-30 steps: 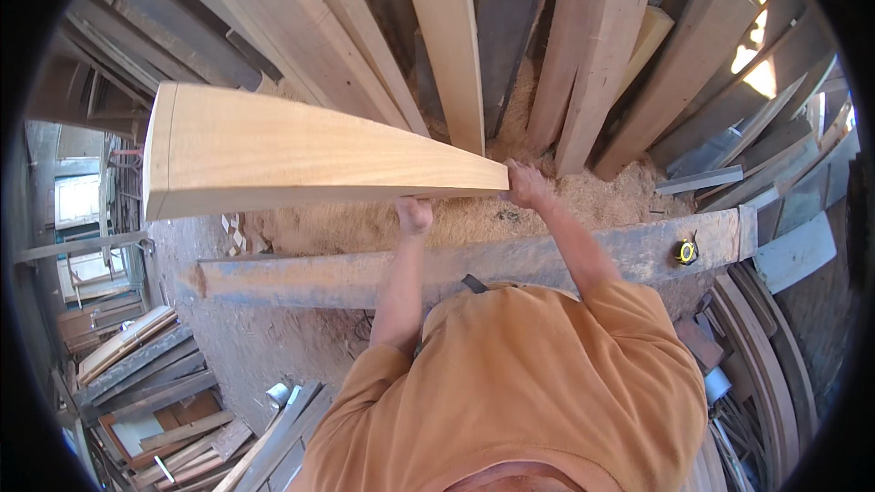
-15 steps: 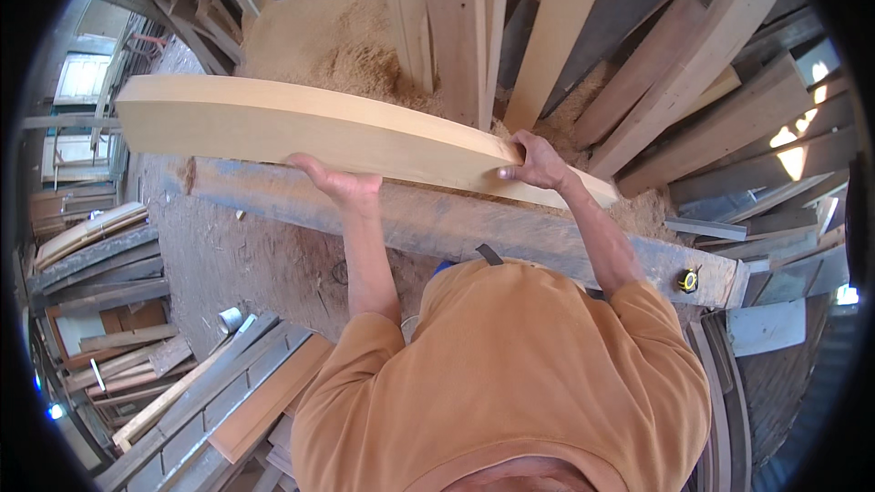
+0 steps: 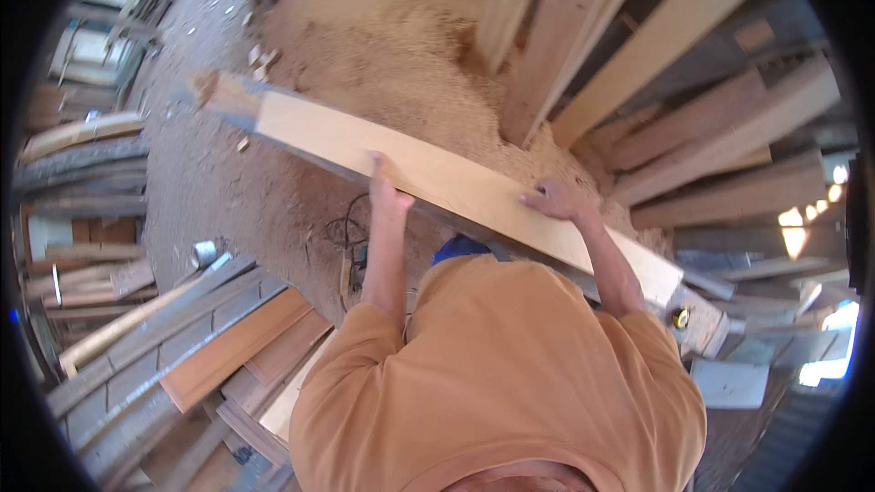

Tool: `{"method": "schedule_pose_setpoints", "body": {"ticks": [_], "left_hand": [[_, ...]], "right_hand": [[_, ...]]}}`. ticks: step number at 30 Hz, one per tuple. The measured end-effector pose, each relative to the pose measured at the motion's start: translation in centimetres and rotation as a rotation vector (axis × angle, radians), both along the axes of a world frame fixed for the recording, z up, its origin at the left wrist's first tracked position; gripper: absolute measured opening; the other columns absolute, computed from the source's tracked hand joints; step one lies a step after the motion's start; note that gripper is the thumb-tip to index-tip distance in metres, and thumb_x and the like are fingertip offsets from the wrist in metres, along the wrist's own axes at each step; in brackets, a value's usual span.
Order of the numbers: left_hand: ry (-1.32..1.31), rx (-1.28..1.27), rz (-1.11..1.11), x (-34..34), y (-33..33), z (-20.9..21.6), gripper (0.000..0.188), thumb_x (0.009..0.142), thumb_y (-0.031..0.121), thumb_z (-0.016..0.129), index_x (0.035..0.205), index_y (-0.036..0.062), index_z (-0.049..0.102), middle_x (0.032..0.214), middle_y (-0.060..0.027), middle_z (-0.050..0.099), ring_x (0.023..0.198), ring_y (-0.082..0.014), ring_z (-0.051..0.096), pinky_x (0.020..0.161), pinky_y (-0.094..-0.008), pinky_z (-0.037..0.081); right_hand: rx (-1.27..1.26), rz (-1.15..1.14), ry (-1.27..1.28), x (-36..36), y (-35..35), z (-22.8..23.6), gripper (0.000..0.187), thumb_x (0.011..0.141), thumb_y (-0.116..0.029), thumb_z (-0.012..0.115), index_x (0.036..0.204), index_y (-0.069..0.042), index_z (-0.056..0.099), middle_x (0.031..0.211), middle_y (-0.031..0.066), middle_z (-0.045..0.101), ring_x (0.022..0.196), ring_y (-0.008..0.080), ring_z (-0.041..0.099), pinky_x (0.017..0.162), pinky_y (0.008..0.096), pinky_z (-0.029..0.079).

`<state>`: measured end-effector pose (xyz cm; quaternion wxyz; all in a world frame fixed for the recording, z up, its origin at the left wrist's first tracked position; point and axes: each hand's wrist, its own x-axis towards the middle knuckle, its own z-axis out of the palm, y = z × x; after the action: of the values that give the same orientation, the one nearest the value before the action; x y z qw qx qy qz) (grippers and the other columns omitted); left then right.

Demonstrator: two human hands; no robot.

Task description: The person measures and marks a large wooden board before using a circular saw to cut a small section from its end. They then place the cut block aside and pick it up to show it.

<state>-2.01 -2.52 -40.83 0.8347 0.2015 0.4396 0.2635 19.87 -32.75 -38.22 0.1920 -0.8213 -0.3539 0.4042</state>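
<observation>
A long pale wooden plank [image 3: 456, 173] lies broad face up along a worn, bluish-grey beam [image 3: 228, 100], slanting from far left to near right. At its near edge, my left hand [image 3: 389, 191] grips the plank, one digit laid on the face and the other fingers partly hidden. Farther right, my right hand [image 3: 558, 200] holds the plank near its far edge, fingers bent. Beside the plank's right end, a yellow and black tape measure [image 3: 680, 317] rests on the beam.
Sawdust [image 3: 365, 46] is heaped beyond the beam. Several upright boards [image 3: 583, 27] lean at the far right. Stacked boards [image 3: 219, 346] fill the near left, with a small tin [image 3: 202, 253] by them. A dark cable [image 3: 344, 230] lies on the floor near my left arm.
The plank has come down toward me and turned its broad face up onto the beam. Both hands moved with it. My view has shifted, showing more sawdust and the cable.
</observation>
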Motion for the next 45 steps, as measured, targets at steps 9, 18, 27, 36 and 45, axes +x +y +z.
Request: {"method": "schedule_pose_setpoints", "body": {"ticks": [9, 18, 27, 36, 45], "left_hand": [[0.152, 0.004, 0.04, -6.6, 1.4, -8.8, 0.065, 0.105, 0.049, 0.059, 0.149, 0.0017, 0.047, 0.141, -0.0172, 0.061, 0.126, -0.0346, 0.063, 0.105, -0.0539, 0.053], [0.161, -0.034, 0.068, -8.4, 5.3, -10.6, 0.074, 0.106, 0.061, 0.045, 0.155, 0.0049, 0.041, 0.155, -0.0156, 0.051, 0.139, -0.0358, 0.052, 0.116, -0.0546, 0.042], [-0.089, -0.08, 0.138, -8.7, 4.9, -9.6, 0.095, 0.099, 0.082, 0.011, 0.166, 0.0155, 0.025, 0.17, -0.0109, 0.029, 0.155, -0.0364, 0.028, 0.127, -0.0533, 0.022], [0.184, 0.013, 0.155, -9.0, 5.7, -12.3, 0.098, 0.098, 0.083, 0.01, 0.166, 0.0143, 0.024, 0.171, -0.0113, 0.026, 0.155, -0.0373, 0.026, 0.126, -0.0552, 0.021], [0.51, 0.029, 0.245, -10.0, 4.9, -10.0, 0.108, 0.098, 0.083, 0.022, 0.157, -0.0066, 0.033, 0.161, -0.0206, 0.041, 0.143, -0.0397, 0.046, 0.122, -0.0515, 0.034]], "right_hand": [[-0.096, -0.002, 0.113, -9.0, 1.3, -8.8, 0.068, 0.092, -0.061, 0.066, 0.106, 0.005, 0.075, 0.103, 0.027, 0.074, 0.099, 0.0387, 0.071, 0.086, 0.0465, 0.054], [-0.117, 0.032, 0.012, -10.4, 5.8, -8.9, 0.075, 0.09, -0.064, 0.065, 0.117, 0.006, 0.07, 0.12, 0.0295, 0.069, 0.114, 0.0427, 0.066, 0.094, 0.0478, 0.052], [-0.022, 0.021, -0.036, -12.7, 4.7, -7.6, 0.057, 0.084, -0.045, 0.078, 0.11, 0.004, 0.066, 0.103, 0.0249, 0.069, 0.099, 0.0418, 0.065, 0.088, 0.0485, 0.052], [0.053, -0.111, -0.042, -12.4, 3.9, -5.2, 0.049, 0.093, -0.038, 0.07, 0.123, 0.0, 0.066, 0.115, 0.025, 0.069, 0.112, 0.043, 0.064, 0.1, 0.0488, 0.05], [-0.435, -0.866, -0.536, -5.7, -25.8, -10.6, 0.072, 0.093, -0.045, 0.072, 0.143, 0.005, 0.056, 0.144, 0.0326, 0.056, 0.135, 0.0455, 0.053, 0.116, 0.0481, 0.041]]}}
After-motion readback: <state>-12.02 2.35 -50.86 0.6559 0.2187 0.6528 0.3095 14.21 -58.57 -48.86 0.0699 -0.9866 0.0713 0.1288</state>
